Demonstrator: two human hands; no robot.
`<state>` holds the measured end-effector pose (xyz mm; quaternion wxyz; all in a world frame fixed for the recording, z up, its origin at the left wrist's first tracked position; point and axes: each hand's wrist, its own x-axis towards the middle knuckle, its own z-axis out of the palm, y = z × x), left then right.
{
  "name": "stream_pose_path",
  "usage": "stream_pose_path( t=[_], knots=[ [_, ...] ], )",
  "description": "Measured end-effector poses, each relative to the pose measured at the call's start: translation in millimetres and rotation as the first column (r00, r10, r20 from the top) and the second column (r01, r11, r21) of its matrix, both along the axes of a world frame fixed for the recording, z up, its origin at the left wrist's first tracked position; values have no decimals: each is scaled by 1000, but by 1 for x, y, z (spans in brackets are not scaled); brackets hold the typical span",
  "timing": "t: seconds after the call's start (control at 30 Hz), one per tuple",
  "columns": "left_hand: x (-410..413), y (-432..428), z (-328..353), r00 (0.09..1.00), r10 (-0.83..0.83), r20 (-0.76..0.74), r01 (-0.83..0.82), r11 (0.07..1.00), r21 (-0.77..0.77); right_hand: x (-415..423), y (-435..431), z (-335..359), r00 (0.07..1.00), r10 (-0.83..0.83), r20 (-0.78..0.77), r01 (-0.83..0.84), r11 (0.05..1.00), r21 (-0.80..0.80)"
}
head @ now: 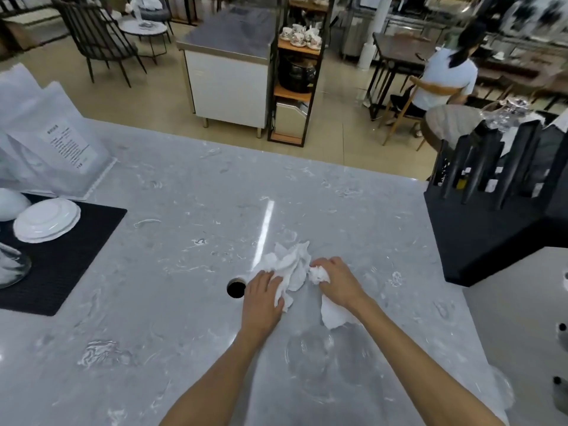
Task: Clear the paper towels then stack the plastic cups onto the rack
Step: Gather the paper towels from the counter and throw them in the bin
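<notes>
Crumpled white paper towels [292, 262] lie on the grey marble counter [184, 210], just right of a round hole [236, 288]. My left hand [261, 298] rests flat on the towels' left part, fingers over the paper. My right hand [335, 279] is closed around a bunched wad of towel, and a loose sheet [333, 313] trails out under its wrist. A clear plastic cup [310, 352] lies on the counter between my forearms, faint and hard to make out. A black rack [491, 204] with upright slots stands at the right edge of the counter.
On the left a black mat [61, 256] carries stacked white plates [46, 221] and a glass bowl [12, 265]. White bags [46, 139] stand behind it. Beyond the counter are a steel-topped cabinet [230, 56], a shelf unit [295, 72] and a seated person [442, 78].
</notes>
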<state>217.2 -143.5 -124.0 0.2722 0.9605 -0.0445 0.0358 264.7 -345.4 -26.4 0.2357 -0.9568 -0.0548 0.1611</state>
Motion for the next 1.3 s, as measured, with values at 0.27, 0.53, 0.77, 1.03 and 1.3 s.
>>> stream_pose_path(
  t=[0.27, 0.53, 0.77, 1.03, 1.3],
  knots=[
    [-8, 1, -15, 1000, -7, 18, 7, 1000, -15, 29, 47, -34, 956, 216, -199, -227, 973, -36],
    [-32, 14, -10, 995, 96, -23, -96, 995, 3, 12, 57, -51, 996, 85, -4, -85, 994, -65],
    [-82, 46, -1, 988, 150, -39, -151, 988, -34, -12, 48, 22, 986, 151, 70, -137, 975, -175],
    [-81, 31, 143, 983, 183, -33, -165, 773, -613, -53, 23, 86, 965, 41, 258, -34, 999, -31],
    [-96, 7, 217, 966, 173, -193, -251, 435, -865, -134, -16, 179, 817, -441, 371, 300, 875, 380]
  ],
)
